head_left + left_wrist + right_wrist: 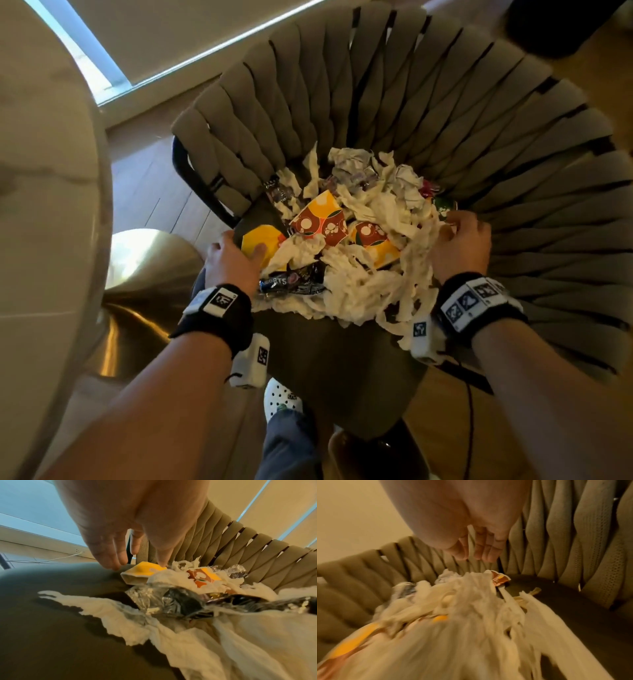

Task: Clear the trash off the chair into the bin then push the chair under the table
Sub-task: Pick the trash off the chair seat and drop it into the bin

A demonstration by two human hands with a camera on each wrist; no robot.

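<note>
A heap of trash lies on the dark seat of a chair with a woven grey back. It holds torn white tissue, yellow and red printed card pieces, a dark wrapper and crumpled clear plastic. My left hand is at the heap's left edge. Its straight fingers touch the seat and its thumb rests on a yellow card piece. My right hand is at the heap's right edge, fingers together just above the tissue, holding nothing. No bin is in view.
A pale marble table top fills the left side, with its brass base close to the chair's left edge. My foot in a white clog stands in front of the seat. Wooden floor shows around the chair.
</note>
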